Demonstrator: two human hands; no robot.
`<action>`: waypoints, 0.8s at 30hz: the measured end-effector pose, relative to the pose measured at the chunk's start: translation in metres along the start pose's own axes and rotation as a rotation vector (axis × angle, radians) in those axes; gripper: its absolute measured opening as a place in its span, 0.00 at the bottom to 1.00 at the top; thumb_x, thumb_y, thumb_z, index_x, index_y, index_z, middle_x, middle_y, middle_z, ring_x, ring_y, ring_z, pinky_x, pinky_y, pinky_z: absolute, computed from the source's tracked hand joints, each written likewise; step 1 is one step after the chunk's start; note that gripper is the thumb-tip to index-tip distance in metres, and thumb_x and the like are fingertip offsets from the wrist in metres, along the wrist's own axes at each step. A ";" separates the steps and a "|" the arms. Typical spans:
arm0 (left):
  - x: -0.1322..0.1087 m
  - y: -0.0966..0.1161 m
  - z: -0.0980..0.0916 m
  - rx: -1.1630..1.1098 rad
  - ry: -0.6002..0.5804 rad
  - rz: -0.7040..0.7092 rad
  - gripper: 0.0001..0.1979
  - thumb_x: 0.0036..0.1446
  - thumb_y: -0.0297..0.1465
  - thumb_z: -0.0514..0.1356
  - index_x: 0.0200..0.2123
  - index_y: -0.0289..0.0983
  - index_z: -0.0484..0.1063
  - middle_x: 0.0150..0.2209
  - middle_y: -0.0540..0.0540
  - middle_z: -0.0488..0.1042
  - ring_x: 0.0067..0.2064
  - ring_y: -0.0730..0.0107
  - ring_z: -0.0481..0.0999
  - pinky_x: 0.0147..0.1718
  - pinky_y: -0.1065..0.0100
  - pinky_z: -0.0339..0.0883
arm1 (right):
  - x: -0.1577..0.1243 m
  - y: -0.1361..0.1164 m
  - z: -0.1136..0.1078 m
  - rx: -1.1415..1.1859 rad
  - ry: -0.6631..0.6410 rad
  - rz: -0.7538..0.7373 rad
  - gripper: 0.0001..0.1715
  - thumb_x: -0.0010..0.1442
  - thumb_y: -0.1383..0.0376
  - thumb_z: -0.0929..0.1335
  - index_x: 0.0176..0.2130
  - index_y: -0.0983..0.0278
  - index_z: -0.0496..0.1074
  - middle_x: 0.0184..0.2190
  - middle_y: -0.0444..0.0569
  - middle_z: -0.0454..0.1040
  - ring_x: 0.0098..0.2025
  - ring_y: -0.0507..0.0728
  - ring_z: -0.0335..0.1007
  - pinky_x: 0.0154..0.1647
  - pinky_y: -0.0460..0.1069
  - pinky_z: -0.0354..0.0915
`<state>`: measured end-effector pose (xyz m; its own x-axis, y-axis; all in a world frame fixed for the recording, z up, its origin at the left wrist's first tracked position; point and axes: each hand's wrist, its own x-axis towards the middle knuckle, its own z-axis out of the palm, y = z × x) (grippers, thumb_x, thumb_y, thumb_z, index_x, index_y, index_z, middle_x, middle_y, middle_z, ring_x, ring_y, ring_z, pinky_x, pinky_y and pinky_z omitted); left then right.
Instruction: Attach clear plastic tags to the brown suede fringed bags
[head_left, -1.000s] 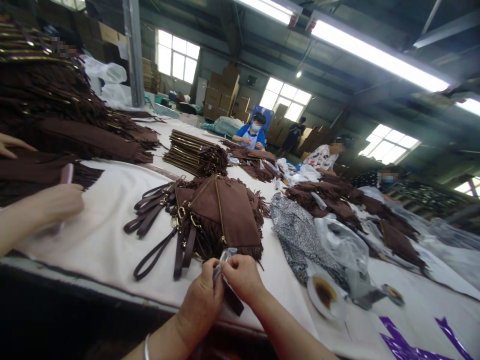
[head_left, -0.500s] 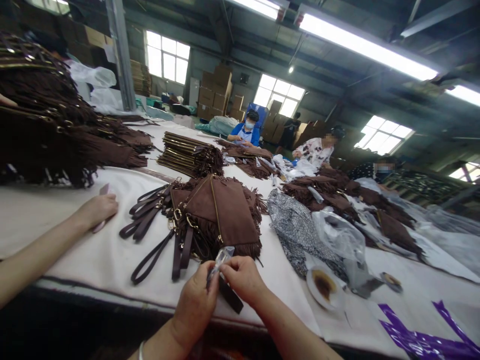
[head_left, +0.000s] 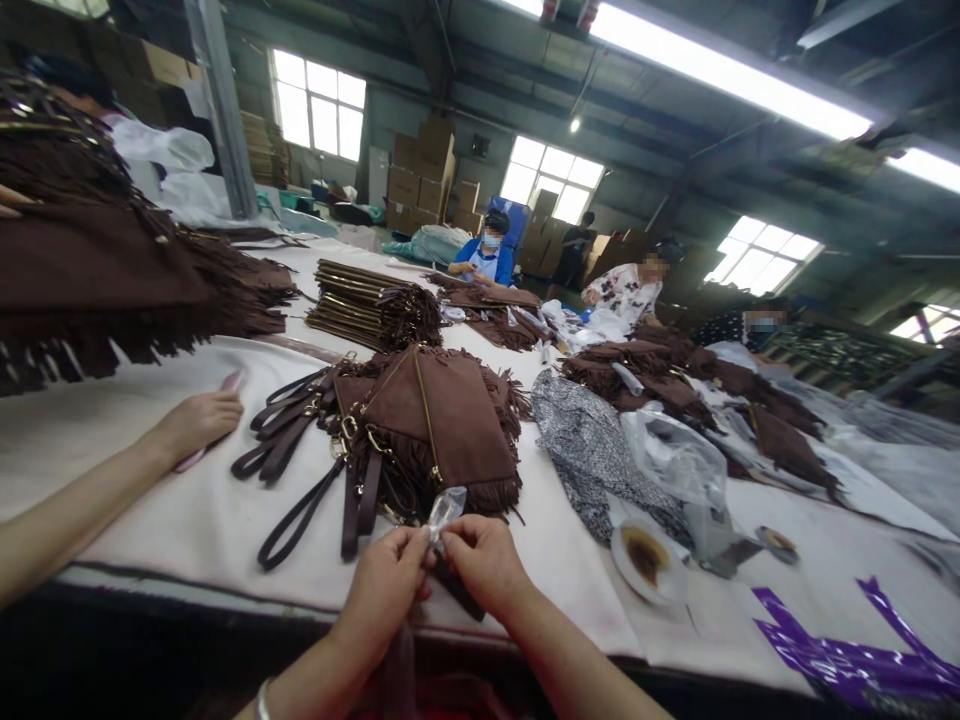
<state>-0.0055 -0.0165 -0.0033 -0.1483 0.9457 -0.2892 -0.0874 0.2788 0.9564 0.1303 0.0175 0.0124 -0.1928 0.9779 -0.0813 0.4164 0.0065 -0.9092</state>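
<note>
At the table's front edge, my left hand (head_left: 386,585) pinches a small clear plastic wrap (head_left: 448,508). My right hand (head_left: 484,562) meets it there, thumb and finger closed on the same wrap. A dark brown strap (head_left: 459,590) shows below my fingers, partly hidden by them. Just beyond my hands lies a pile of brown fringed bags (head_left: 472,415) with gold zippers. Dark wrist straps (head_left: 300,520) with gold clasps spread from its left side.
A co-worker's hand (head_left: 204,420) holds a pink object at the left, near a tall bag stack (head_left: 97,260). Right of the pile are grey patterned cloth (head_left: 577,450), a stained dish (head_left: 645,560) and purple plastic (head_left: 847,655). Several people sit or stand farther back.
The view has shifted slightly. My hands have come closer together on the wrap, and the strap's end is less visible. At the left, the brown bag on the tall stack has turned its flat side into view.
</note>
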 end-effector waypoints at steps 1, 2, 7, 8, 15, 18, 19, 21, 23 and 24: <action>0.000 0.001 0.001 -0.066 -0.008 -0.048 0.22 0.48 0.50 0.60 0.27 0.35 0.69 0.19 0.54 0.64 0.17 0.77 0.59 0.19 0.71 0.64 | -0.001 0.001 0.000 -0.033 0.012 -0.019 0.11 0.54 0.66 0.66 0.29 0.65 0.78 0.22 0.45 0.76 0.25 0.51 0.67 0.26 0.43 0.60; -0.001 0.001 0.003 -0.121 -0.019 -0.090 0.22 0.47 0.50 0.61 0.26 0.35 0.68 0.19 0.55 0.64 0.17 0.80 0.56 0.18 0.72 0.62 | -0.002 0.001 0.000 -0.060 0.022 -0.034 0.11 0.54 0.66 0.66 0.29 0.65 0.79 0.24 0.45 0.77 0.26 0.52 0.69 0.27 0.44 0.61; -0.003 0.001 0.004 -0.281 -0.087 -0.233 0.22 0.43 0.48 0.65 0.28 0.36 0.65 0.21 0.57 0.60 0.17 0.84 0.53 0.16 0.77 0.54 | -0.008 0.001 0.001 -0.175 0.036 -0.157 0.12 0.57 0.69 0.65 0.30 0.64 0.78 0.28 0.46 0.78 0.32 0.53 0.72 0.34 0.45 0.62; -0.002 0.001 0.003 -0.312 -0.102 -0.251 0.22 0.42 0.48 0.65 0.28 0.36 0.65 0.20 0.57 0.60 0.17 0.84 0.52 0.16 0.78 0.52 | -0.009 0.002 0.002 -0.207 0.045 -0.194 0.12 0.58 0.69 0.64 0.31 0.63 0.77 0.29 0.46 0.78 0.33 0.53 0.72 0.35 0.45 0.62; 0.000 -0.004 -0.001 -0.430 -0.173 -0.329 0.24 0.40 0.48 0.67 0.28 0.37 0.62 0.20 0.59 0.58 0.16 0.88 0.46 0.15 0.79 0.37 | -0.011 0.013 0.004 -0.531 0.131 -0.521 0.09 0.59 0.73 0.63 0.30 0.65 0.71 0.28 0.49 0.72 0.34 0.56 0.67 0.37 0.48 0.59; 0.000 -0.007 -0.001 -0.409 -0.156 -0.323 0.24 0.41 0.49 0.66 0.28 0.37 0.61 0.20 0.59 0.58 0.16 0.88 0.45 0.15 0.79 0.36 | -0.011 0.016 0.006 -0.540 0.162 -0.528 0.10 0.60 0.73 0.63 0.30 0.65 0.71 0.27 0.49 0.72 0.33 0.56 0.67 0.36 0.48 0.59; 0.000 -0.008 -0.001 -0.404 -0.150 -0.317 0.24 0.42 0.49 0.65 0.28 0.37 0.61 0.20 0.59 0.58 0.16 0.88 0.45 0.15 0.78 0.36 | -0.011 0.017 0.007 -0.520 0.169 -0.517 0.10 0.60 0.73 0.63 0.30 0.65 0.71 0.27 0.49 0.72 0.33 0.56 0.67 0.36 0.48 0.59; -0.001 -0.009 0.000 -0.395 -0.143 -0.305 0.24 0.43 0.49 0.65 0.28 0.36 0.62 0.20 0.59 0.58 0.16 0.88 0.46 0.15 0.78 0.36 | -0.011 0.017 0.008 -0.458 0.176 -0.476 0.10 0.59 0.72 0.63 0.30 0.65 0.72 0.27 0.49 0.73 0.33 0.55 0.68 0.36 0.48 0.59; -0.002 -0.009 0.000 -0.397 -0.139 -0.290 0.23 0.44 0.49 0.65 0.28 0.36 0.62 0.20 0.58 0.58 0.16 0.88 0.46 0.15 0.78 0.36 | -0.011 0.016 0.010 -0.367 0.177 -0.394 0.10 0.58 0.71 0.64 0.31 0.65 0.74 0.29 0.49 0.75 0.33 0.55 0.69 0.36 0.48 0.60; -0.003 -0.009 0.000 -0.406 -0.138 -0.280 0.23 0.44 0.48 0.65 0.28 0.36 0.62 0.20 0.59 0.58 0.16 0.88 0.46 0.15 0.79 0.36 | -0.011 0.014 0.011 -0.305 0.168 -0.330 0.10 0.58 0.70 0.64 0.31 0.65 0.75 0.29 0.49 0.75 0.33 0.55 0.69 0.37 0.48 0.60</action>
<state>-0.0038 -0.0215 -0.0110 0.0644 0.8647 -0.4982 -0.4846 0.4635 0.7419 0.1287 0.0049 -0.0043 -0.2222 0.9335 0.2815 0.6036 0.3585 -0.7122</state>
